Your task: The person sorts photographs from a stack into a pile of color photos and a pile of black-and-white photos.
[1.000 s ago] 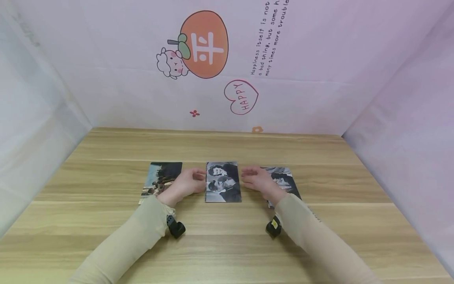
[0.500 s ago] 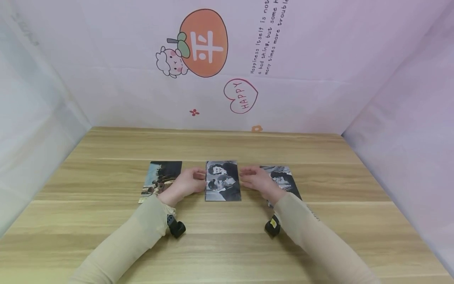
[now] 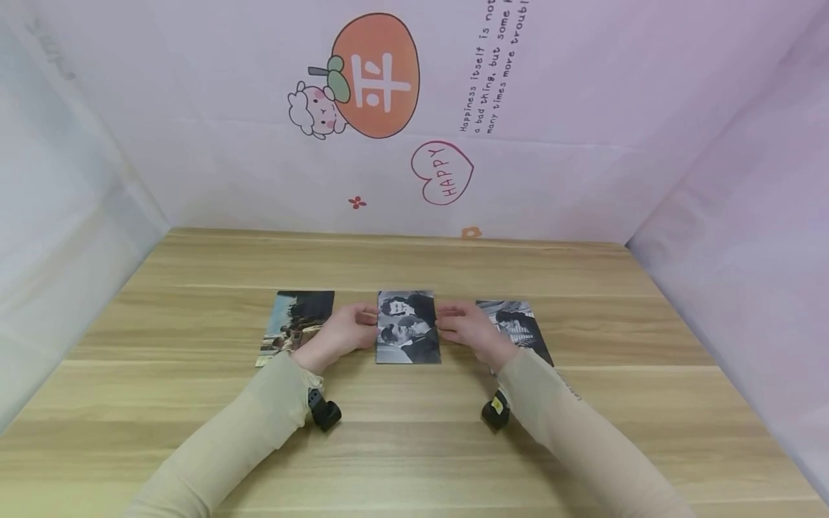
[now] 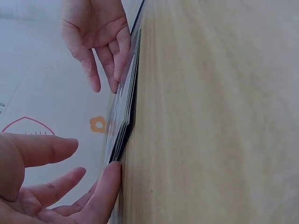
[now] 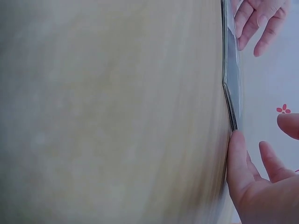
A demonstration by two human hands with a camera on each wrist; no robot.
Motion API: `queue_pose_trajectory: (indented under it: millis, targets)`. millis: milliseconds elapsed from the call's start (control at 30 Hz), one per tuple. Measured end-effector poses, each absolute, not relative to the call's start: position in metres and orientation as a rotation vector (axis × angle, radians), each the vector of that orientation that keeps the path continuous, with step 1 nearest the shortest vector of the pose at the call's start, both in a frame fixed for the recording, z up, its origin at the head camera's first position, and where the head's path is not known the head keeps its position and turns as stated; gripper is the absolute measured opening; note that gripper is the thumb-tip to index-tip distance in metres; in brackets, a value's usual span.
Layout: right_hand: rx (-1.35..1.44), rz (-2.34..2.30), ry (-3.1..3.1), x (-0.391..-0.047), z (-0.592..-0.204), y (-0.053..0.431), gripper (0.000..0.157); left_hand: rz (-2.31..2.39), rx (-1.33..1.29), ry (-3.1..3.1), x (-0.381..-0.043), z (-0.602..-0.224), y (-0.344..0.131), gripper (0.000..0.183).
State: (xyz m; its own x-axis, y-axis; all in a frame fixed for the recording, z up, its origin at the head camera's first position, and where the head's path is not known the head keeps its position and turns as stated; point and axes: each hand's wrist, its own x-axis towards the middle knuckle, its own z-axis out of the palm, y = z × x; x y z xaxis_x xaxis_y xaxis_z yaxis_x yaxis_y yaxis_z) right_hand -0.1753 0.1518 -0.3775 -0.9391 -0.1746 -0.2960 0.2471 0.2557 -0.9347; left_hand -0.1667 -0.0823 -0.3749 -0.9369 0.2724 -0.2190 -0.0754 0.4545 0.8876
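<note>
In the head view a stack of photo cards (image 3: 406,327) lies mid-table, its top card a black-and-white picture of two people. My left hand (image 3: 343,332) is at the stack's left side, fingertips right at the edge. From the right, my right hand (image 3: 473,331) reaches the opposite edge with loosely extended fingers. Several layers show in the edge of the stack (image 4: 128,102) in the left wrist view, where a left fingertip (image 4: 112,170) touches a corner. A right fingertip (image 5: 237,137) meets the stack's other end in the right wrist view.
A colour photo card (image 3: 301,316) lies left of the stack, partly behind the left hand. Another black-and-white photo card (image 3: 521,331) lies to the right, partly covered by the right wrist. Behind the wooden table (image 3: 401,446) hangs a printed white cloth (image 3: 550,187).
My right hand has edged slightly left, its fingertips now at the stack's right edge. The left hand and the cards look the same; the head view has shifted a little.
</note>
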Motion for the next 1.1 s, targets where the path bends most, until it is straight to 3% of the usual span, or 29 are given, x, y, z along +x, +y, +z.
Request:
queue_pose_trajectory:
  millis: [1100]
  targets:
    - [0.059, -1.726, 2.197, -0.1692, -0.3700, 0.1512, 0.043, 1.511, 0.141, 2.365, -0.1680, -0.3707, -0.0815, 0.044]
